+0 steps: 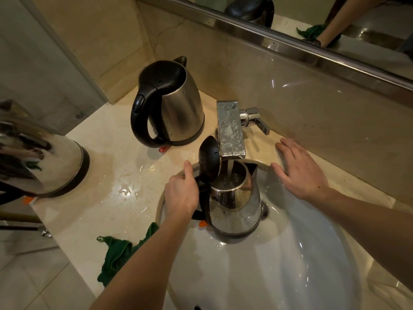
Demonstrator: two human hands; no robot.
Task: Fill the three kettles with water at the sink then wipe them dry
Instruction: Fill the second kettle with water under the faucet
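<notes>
The open kettle (234, 211) stands in the sink (279, 265) under the faucet (231, 128), and water runs into it. The left hand (181, 193) grasps its handle (202, 186). The right hand (299, 171) lies flat, released, on the counter (107, 175).

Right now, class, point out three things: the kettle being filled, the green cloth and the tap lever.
kettle being filled (234, 211): head view, steel body below the opening.
green cloth (114, 253): head view, folds left of the forearm.
tap lever (262, 126): head view, square bar right of the spout.
</notes>
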